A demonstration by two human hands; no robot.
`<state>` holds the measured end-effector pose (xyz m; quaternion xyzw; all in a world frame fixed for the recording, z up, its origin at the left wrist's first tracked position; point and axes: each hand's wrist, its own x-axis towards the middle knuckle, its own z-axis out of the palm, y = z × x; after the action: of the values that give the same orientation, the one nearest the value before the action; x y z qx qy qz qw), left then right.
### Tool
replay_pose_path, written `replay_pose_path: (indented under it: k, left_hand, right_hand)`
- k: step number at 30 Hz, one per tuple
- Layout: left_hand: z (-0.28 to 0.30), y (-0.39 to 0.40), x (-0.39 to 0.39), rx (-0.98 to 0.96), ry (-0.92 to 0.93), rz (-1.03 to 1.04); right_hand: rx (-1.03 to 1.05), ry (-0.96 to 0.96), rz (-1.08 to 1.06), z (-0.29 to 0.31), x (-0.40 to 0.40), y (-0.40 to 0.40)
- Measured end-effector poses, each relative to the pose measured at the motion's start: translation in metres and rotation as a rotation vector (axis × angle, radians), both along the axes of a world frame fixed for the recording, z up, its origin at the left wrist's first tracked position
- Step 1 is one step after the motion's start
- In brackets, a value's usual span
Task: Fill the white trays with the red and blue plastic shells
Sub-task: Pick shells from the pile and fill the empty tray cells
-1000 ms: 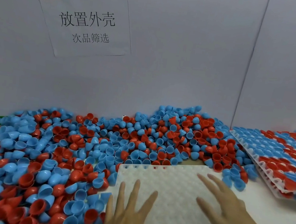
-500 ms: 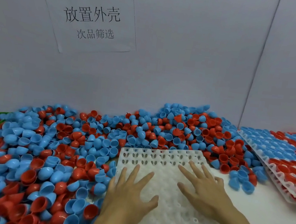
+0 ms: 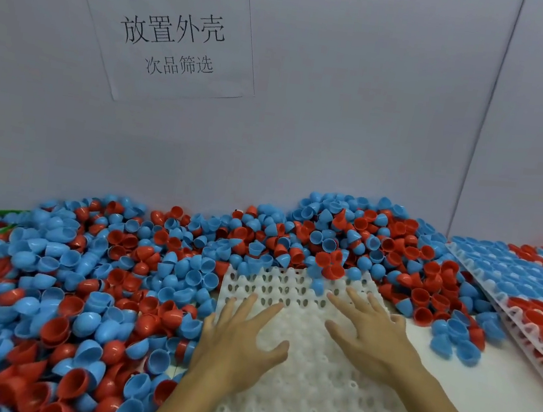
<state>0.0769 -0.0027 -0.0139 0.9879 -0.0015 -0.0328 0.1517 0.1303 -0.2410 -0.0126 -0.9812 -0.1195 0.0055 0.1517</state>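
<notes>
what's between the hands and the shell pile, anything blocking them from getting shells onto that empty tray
Nothing visible blocks them. Both the left hand and right hand lie flat on the empty white tray, whose far edge already meets the shell pile. One blue shell sits on the tray's far edge, by the right fingertips.

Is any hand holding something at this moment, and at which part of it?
Nothing is held. The left hand and the right hand lie flat with spread fingers on top of the empty white tray; neither grips it.
</notes>
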Motion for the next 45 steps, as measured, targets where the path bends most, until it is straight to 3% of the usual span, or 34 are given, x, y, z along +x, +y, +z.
replay_pose_path:
  k: [6,11,15,21,26,31,36,41,45]
  left_hand:
    - [-0.001,0.002,-0.002,-0.020,-0.011,0.018]
    - [-0.001,0.000,-0.005,0.030,-0.041,-0.010]
    - [0.012,-0.006,-0.008,0.163,-0.188,-0.107]
    - [0.035,-0.035,0.038,-0.002,-0.325,-0.132]
    - [0.042,-0.078,0.115,0.040,-0.270,-0.158]
    - [0.024,-0.089,0.164,0.106,-0.051,-0.172]
    - [0.030,-0.080,0.183,0.012,-0.311,-0.171]
    - [0.055,-0.037,0.196,-0.107,-0.448,-0.136]
    - [0.085,0.010,0.211,-0.058,-0.459,-0.046]
  right_hand:
    - [0.421,-0.119,-0.052,0.016,-0.006,-0.011]
    - [0.261,-0.161,-0.056,0.020,-0.012,-0.004]
    - [0.210,-0.217,0.017,0.023,-0.021,0.014]
    - [0.199,-0.271,0.030,0.013,-0.036,0.023]
    - [0.160,-0.306,0.019,0.007,-0.035,0.023]
    - [0.115,-0.417,0.031,0.002,-0.026,0.022]
    - [0.097,-0.511,0.029,-0.001,-0.020,0.022]
    - [0.128,-0.537,0.030,-0.003,-0.016,0.023]
    - [0.150,-0.576,0.008,-0.007,-0.011,0.024]
